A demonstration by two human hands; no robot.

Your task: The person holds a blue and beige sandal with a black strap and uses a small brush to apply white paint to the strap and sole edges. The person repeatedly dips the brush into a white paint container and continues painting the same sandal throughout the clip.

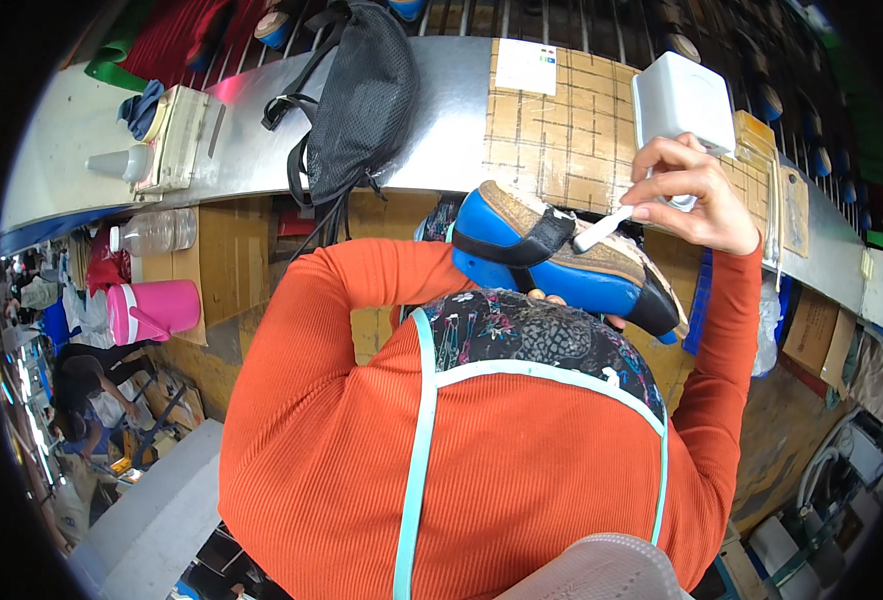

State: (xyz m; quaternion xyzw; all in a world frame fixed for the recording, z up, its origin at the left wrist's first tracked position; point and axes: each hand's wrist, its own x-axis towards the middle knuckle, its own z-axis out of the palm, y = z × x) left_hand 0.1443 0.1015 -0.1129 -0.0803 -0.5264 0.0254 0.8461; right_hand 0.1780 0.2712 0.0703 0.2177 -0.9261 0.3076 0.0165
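A sandal on a blue shoe last (497,232), with black straps and a cork sole, lies tilted across my apron at the table's near edge. My left hand (546,297) grips it from below; only some fingertips show past its lower side, and the rest is hidden. In my right hand (697,190), a slim white tool (603,228), perhaps a brush, is pinched between thumb and fingers. The tool's end meets the cork edge beside the black strap. Right behind the right hand stands a white plastic container (687,103) on a cardboard sheet (562,140).
A black mesh bag (362,100) lies on the metal worktop (252,130), left of the cardboard. Farther left are a small box (177,140) and a pink jug (154,310) lower down. Lasts hang on a rack (602,25) behind. Another person (92,390) sits at far left.
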